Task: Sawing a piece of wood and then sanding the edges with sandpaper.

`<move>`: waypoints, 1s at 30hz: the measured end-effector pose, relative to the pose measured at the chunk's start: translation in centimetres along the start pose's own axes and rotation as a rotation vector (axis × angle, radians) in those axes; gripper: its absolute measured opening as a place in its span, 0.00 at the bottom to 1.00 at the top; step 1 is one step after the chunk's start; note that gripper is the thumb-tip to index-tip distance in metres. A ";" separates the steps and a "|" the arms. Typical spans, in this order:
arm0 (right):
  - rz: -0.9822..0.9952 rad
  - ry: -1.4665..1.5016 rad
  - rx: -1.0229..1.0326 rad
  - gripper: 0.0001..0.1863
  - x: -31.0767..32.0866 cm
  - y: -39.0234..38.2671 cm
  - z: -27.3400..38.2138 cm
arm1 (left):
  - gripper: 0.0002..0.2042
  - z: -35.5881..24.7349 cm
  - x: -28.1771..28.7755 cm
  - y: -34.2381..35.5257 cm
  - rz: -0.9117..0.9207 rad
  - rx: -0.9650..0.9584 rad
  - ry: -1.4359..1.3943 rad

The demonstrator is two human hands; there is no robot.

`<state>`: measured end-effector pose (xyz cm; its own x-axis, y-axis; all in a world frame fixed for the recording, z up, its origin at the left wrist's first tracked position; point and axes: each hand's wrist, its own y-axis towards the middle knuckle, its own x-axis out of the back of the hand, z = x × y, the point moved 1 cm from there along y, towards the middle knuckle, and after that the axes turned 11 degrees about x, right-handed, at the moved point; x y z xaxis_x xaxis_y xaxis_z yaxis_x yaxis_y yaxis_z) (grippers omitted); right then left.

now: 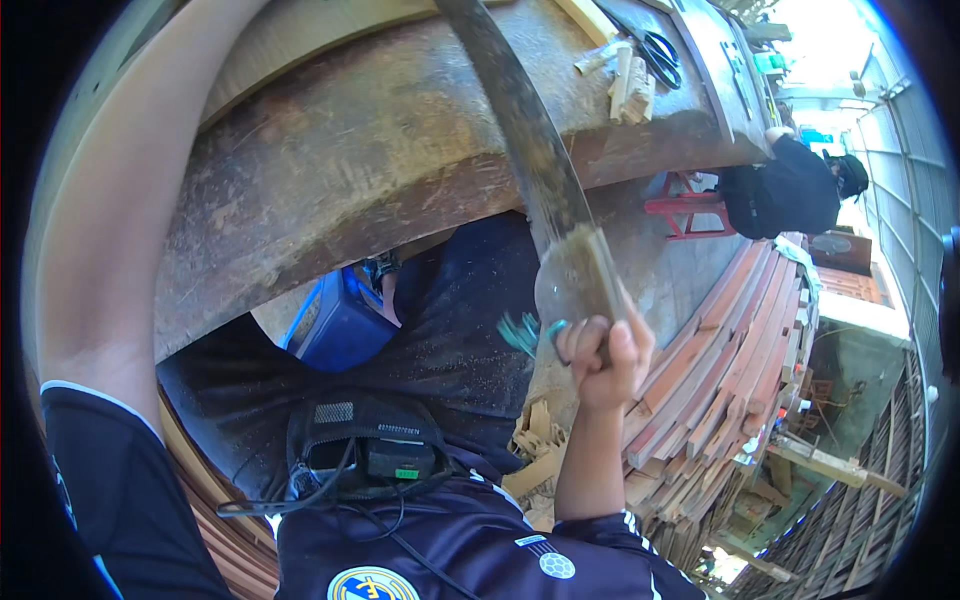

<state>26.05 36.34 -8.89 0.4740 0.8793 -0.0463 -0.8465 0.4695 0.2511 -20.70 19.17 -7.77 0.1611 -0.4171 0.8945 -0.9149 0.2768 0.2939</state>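
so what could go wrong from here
The handsaw could slip and cut the left hand if that hand, out of view, is near the blade. The teal cord beside the right hand might snag. The wood offcuts near the edge of the workbench could get knocked off.

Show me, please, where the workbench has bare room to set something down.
Bare workbench shows between the left forearm and the long blade in the right hand. Right of the blade, it is crowded by short wood pieces and black-handled scissors.
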 end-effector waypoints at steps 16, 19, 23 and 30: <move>-0.034 0.305 -0.222 0.33 2.0 2.1 0.1 | 0.24 0.6 0.2 -0.4 -0.013 0.090 -0.010; 0.321 -0.749 0.549 0.31 -0.2 0.8 1.4 | 0.23 1.7 0.1 0.0 -0.061 0.036 -0.053; 0.032 -0.272 0.075 0.31 -0.5 0.1 1.1 | 0.21 1.1 -0.2 0.2 -0.044 0.023 -0.068; -0.281 0.853 -0.660 0.20 2.7 2.7 -1.7 | 0.26 4.9 -2.8 3.3 0.000 -0.080 -0.079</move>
<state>24.60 40.12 -9.99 0.5620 0.3825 -0.7334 -0.8181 0.3881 -0.4245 -25.95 17.00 -10.96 0.1282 -0.4828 0.8663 -0.8819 0.3441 0.3223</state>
